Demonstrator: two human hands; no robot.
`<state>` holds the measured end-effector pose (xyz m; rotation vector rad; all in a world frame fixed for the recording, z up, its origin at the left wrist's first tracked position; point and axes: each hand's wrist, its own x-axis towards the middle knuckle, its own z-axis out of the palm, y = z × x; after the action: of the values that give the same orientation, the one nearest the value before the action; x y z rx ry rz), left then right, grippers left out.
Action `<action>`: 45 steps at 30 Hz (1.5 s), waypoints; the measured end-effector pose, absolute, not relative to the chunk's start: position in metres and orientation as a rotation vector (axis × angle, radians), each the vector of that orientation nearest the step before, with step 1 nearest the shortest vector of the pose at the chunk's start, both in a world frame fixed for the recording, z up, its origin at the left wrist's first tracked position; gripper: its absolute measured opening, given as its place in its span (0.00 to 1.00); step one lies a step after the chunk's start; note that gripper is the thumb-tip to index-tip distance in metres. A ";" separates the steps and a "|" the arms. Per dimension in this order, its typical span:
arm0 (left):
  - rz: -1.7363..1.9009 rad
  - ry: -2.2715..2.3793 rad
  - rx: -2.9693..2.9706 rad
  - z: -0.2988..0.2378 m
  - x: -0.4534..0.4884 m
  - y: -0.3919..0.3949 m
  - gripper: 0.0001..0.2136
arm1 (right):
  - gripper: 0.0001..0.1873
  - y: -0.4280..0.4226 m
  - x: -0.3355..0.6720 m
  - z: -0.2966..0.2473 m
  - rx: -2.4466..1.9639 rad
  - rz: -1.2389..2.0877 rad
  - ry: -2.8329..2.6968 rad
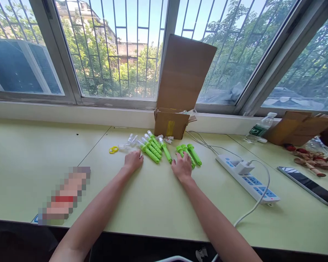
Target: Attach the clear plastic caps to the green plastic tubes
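Note:
Both my arms reach forward over a pale green table (153,203). My left hand (133,161) rests palm down with its fingers curled, just left of a row of several green tubes with clear caps (152,147). My right hand (182,167) lies on the table touching the near ends of three green tubes without caps (190,153); its fingers are bent and I cannot see anything in them. Loose clear caps (129,142) and a yellow ring (113,149) lie to the left of the tubes.
An open cardboard box (171,122) stands behind the tubes against the window sill. A white and blue power strip (247,178) with a plugged charger, a phone (308,184), a water bottle (259,128) and wooden toys (314,160) lie to the right. A blurred patch (65,194) sits near left.

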<state>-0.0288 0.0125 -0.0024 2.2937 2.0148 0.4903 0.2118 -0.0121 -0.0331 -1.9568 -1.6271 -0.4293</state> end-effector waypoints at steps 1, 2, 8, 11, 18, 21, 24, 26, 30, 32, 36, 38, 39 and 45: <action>0.513 2.022 2.286 -0.002 -0.029 0.013 0.13 | 0.19 -0.012 0.212 -0.033 -1.960 -0.428 -1.630; 0.543 2.036 2.274 -0.002 -0.029 0.014 0.14 | 0.19 -0.012 0.212 -0.033 -1.964 -0.423 -1.635; 0.867 2.194 2.172 0.003 -0.034 0.016 0.15 | 0.19 -0.012 0.213 -0.034 -1.963 -0.375 -1.648; 1.117 2.329 2.093 0.005 -0.040 0.018 0.15 | 0.19 -0.012 0.213 -0.034 -1.968 -0.386 -1.667; 0.969 2.635 1.790 -0.008 -0.057 0.030 0.20 | 0.20 -0.015 0.210 -0.031 -2.027 -0.415 -1.656; 0.746 2.698 1.665 -0.017 -0.062 0.037 0.19 | 0.20 -0.017 0.208 -0.028 -2.084 -0.385 -1.636; 0.628 2.679 1.673 -0.020 -0.064 0.040 0.20 | 0.20 -0.019 0.206 -0.025 -2.117 -0.349 -1.629; 0.597 2.665 1.732 -0.019 -0.064 0.040 0.20 | 0.20 -0.020 0.205 -0.024 -2.131 -0.334 -1.624; 0.532 2.658 1.874 -0.011 -0.059 0.036 0.22 | 0.21 -0.020 0.205 -0.024 -2.155 -0.318 -1.620; 0.472 2.660 1.915 -0.006 -0.056 0.033 0.22 | 0.21 -0.020 0.205 -0.024 -2.150 -0.322 -1.621; 0.366 2.568 2.085 0.001 -0.048 0.024 0.22 | 0.21 -0.020 0.205 -0.024 -2.132 -0.336 -1.627; 0.329 2.477 2.218 0.003 -0.043 0.019 0.21 | 0.21 -0.020 0.206 -0.024 -2.134 -0.338 -1.627; 0.314 2.403 2.298 0.004 -0.040 0.016 0.21 | 0.20 -0.020 0.206 -0.024 -2.136 -0.340 -1.626; 0.518 1.887 2.766 0.004 -0.017 0.002 0.18 | 0.19 -0.021 0.204 -0.023 -2.124 -0.371 -1.611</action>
<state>-0.0170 0.0017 0.0042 2.7658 1.8871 0.5182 0.2044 -0.0205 -0.0232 -2.1240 -1.6107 -0.3708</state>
